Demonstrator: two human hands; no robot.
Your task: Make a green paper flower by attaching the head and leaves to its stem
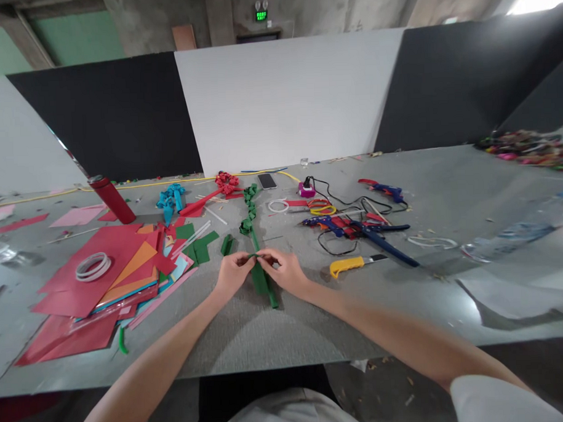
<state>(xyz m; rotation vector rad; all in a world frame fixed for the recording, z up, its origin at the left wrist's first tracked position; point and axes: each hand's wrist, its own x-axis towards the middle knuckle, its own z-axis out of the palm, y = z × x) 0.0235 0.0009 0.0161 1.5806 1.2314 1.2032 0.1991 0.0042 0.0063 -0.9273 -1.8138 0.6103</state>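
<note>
My left hand (234,274) and my right hand (283,271) meet over a green paper strip (260,284) in front of me, each pinching its upper edge. The strip lies along a green wrapped stem (273,297) that slants toward me. Beyond my fingers the stem runs up to curled green paper pieces (249,209). A small rolled green piece (226,244) lies just left of my hands, and green paper scraps (202,246) sit further left. To the right is a yellow-handled utility knife (348,266).
Stacked red and orange paper (90,291) with tape rolls (93,267) covers the left side. A red bottle (112,199) stands behind it, near blue (171,201) and red paper flowers (227,183). On the right are glue guns (325,224), cords, dark-handled pliers (388,241) and a purple power adapter (306,187).
</note>
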